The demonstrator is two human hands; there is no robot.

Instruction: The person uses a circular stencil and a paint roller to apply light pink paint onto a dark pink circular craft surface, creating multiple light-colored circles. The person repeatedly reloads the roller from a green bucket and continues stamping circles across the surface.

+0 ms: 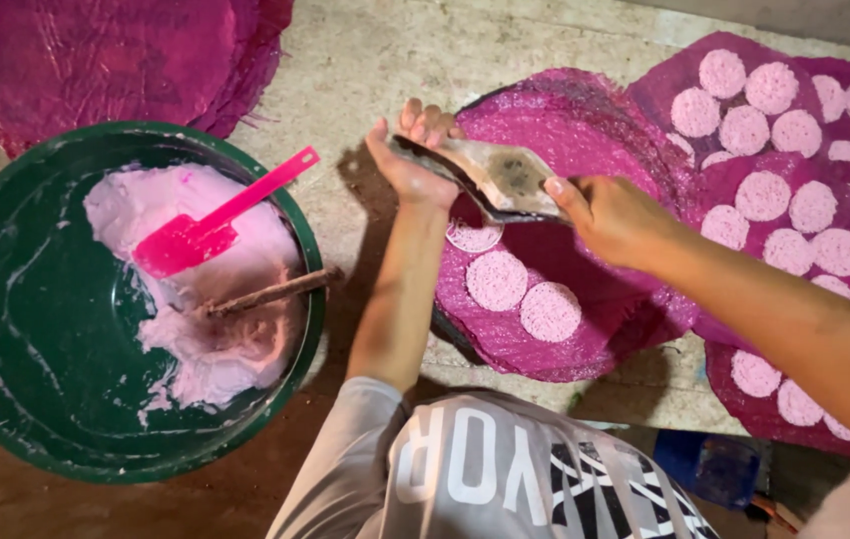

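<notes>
While both hands grip it, the flat press plate (500, 180) hangs tilted over the magenta mesh mat (555, 250); the left hand (410, 160) curls around its far-left edge, and the right hand (610, 215) pinches its near-right corner between thumb and fingers. Thin, stiff and smeared with wet paste, the plate is probably light but slick, so its bare edges look like the safest hold. Just below it, three pale pink discs (520, 294) lie on the mat; they seem soft and easily marred. Right of the plate, more mats carry many discs. Well left of it sits a green basin (16, 329) holding pink paste (215, 349) and a pink spatula (220, 220).
</notes>
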